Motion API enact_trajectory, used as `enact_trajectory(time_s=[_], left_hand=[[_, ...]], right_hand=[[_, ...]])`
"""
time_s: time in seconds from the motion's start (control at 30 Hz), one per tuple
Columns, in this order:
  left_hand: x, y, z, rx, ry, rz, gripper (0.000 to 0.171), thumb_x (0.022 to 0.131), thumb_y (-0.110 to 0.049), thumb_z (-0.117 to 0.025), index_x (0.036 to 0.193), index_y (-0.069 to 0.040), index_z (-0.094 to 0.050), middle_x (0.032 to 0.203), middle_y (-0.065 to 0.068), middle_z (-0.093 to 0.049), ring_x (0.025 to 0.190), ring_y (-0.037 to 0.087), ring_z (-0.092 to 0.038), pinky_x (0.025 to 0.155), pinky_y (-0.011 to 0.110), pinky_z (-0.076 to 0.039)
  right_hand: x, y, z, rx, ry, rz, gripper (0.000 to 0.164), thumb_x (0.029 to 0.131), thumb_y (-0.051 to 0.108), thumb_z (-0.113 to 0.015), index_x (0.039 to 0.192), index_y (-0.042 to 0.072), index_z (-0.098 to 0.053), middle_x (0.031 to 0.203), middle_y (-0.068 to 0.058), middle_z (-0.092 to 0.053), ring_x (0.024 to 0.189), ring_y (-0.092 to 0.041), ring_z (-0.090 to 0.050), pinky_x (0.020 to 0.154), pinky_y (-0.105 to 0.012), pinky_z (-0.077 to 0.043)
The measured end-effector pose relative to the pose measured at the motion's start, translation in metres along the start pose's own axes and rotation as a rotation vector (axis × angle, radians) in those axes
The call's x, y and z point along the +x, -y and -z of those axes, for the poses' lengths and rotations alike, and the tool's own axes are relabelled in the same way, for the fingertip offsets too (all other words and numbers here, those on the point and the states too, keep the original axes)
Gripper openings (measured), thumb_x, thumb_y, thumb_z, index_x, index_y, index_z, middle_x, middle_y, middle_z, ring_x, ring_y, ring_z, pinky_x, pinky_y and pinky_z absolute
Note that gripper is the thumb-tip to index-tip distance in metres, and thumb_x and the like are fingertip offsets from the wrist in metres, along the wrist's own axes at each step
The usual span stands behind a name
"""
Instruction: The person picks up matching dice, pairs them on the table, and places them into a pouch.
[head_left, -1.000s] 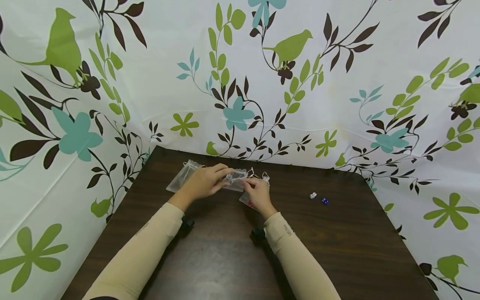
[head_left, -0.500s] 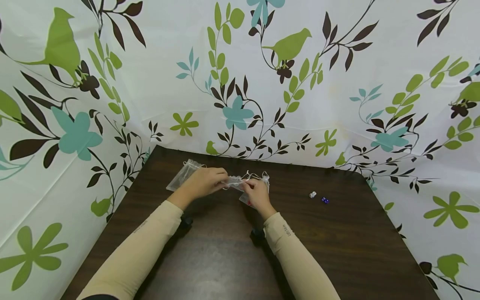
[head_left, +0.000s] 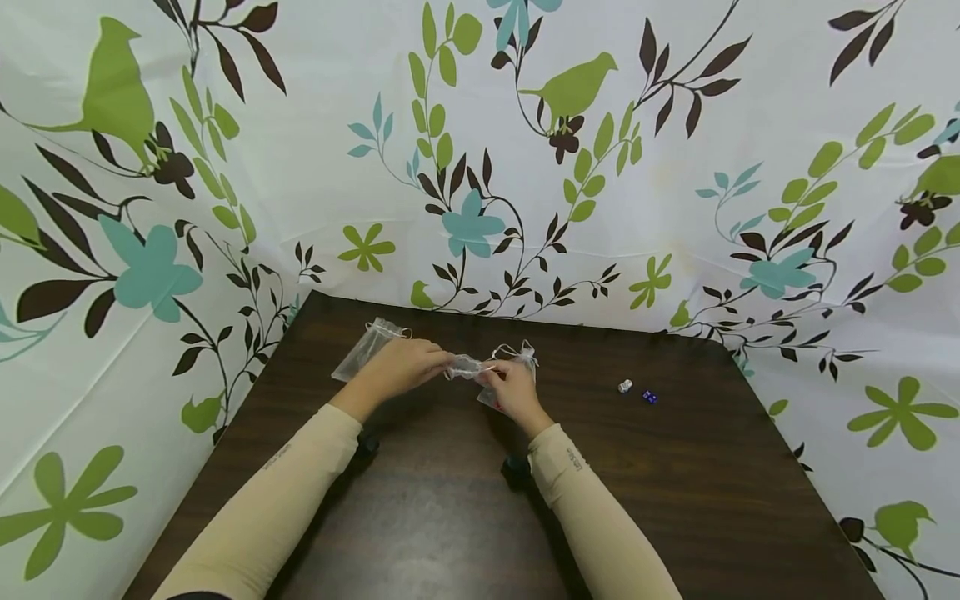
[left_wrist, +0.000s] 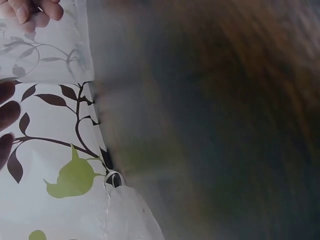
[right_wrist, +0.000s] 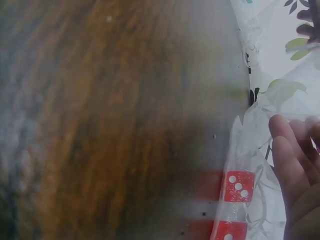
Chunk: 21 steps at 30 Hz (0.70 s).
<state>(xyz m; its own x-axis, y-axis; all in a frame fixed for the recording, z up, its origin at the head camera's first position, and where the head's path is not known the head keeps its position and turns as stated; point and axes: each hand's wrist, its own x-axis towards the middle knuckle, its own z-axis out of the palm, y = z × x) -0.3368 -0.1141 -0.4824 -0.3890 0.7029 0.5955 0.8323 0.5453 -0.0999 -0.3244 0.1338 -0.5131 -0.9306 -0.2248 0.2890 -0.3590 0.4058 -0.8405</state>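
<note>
sheer pouch (head_left: 464, 367) lower now, in close pinches of both hands (head_left: 401, 367) (head_left: 513, 387)

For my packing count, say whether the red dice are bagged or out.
Bagged: the right wrist view shows the red dice through the sheer bag.

Your left hand (head_left: 397, 368) hides a part of the left bag (head_left: 363, 350), and your right hand (head_left: 512, 387) covers much of the right bag (head_left: 529, 358). Both also hide the ends of the middle bag (head_left: 466, 367), so I cannot tell if its mouth is open. The white piece (head_left: 626, 386) and the blue piece (head_left: 650, 397) are too small to read. In the right wrist view, the bottom edge cuts the lower red die (right_wrist: 231, 231); the table (right_wrist: 100, 125) there is blurred.
</note>
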Motion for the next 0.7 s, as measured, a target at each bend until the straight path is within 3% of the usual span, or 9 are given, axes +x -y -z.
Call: enact_trajectory(time_s=[0.17, 0.27, 0.4, 0.57, 0.7], left_hand=[[-0.0002, 0.0018, -0.0032, -0.044, -0.055, -0.038, 0.014, 0.087, -0.016, -0.082, 0.1, -0.014, -0.076, 0.089, 0.0, -0.068, 0.078, 0.016, -0.064, 0.063, 0.031, -0.055], [-0.001, 0.0022, -0.0046, -0.087, -0.07, -0.028, 0.013, 0.088, -0.015, -0.081, 0.099, -0.013, -0.076, 0.095, 0.0, -0.068, 0.084, 0.015, -0.064, 0.065, 0.03, -0.055], [-0.0023, 0.0019, -0.0062, -0.108, -0.053, 0.017, 0.012, 0.089, -0.015, -0.081, 0.099, -0.015, -0.075, 0.089, -0.002, -0.07, 0.075, 0.012, -0.065, 0.061, 0.03, -0.054], [-0.0031, 0.0004, -0.0055, -0.153, -0.013, 0.048, 0.016, 0.085, -0.012, -0.084, 0.099, -0.014, -0.077, 0.083, -0.002, -0.071, 0.069, 0.011, -0.063, 0.06, 0.029, -0.052], [-0.0024, -0.0005, -0.0033, -0.187, 0.032, 0.063, 0.015, 0.085, -0.013, -0.083, 0.1, -0.012, -0.078, 0.086, -0.002, -0.073, 0.074, 0.012, -0.066, 0.066, 0.03, -0.055]], right_hand=[[0.0002, -0.0012, 0.0032, 0.014, 0.021, 0.065, 0.013, 0.097, 0.003, -0.065, 0.099, -0.007, -0.073, 0.088, -0.014, -0.076, 0.08, -0.019, -0.074, 0.07, -0.026, -0.058], [0.0005, 0.001, 0.0038, -0.027, 0.019, 0.023, 0.012, 0.096, 0.002, -0.064, 0.099, -0.007, -0.073, 0.087, -0.014, -0.076, 0.079, -0.021, -0.073, 0.068, -0.025, -0.055], [0.0009, 0.0037, 0.0034, -0.067, 0.024, -0.055, 0.012, 0.097, 0.002, -0.064, 0.1, -0.005, -0.073, 0.088, -0.016, -0.076, 0.068, -0.023, -0.068, 0.058, -0.023, -0.051], [0.0009, 0.005, 0.001, -0.053, 0.045, -0.115, 0.013, 0.099, 0.004, -0.064, 0.103, -0.004, -0.073, 0.09, -0.016, -0.076, 0.042, -0.011, -0.05, 0.042, -0.021, -0.041], [0.0003, 0.0049, 0.0002, -0.052, 0.063, -0.112, 0.014, 0.099, 0.005, -0.064, 0.107, -0.005, -0.071, 0.091, -0.018, -0.076, 0.051, -0.022, -0.061, 0.042, -0.021, -0.041]])
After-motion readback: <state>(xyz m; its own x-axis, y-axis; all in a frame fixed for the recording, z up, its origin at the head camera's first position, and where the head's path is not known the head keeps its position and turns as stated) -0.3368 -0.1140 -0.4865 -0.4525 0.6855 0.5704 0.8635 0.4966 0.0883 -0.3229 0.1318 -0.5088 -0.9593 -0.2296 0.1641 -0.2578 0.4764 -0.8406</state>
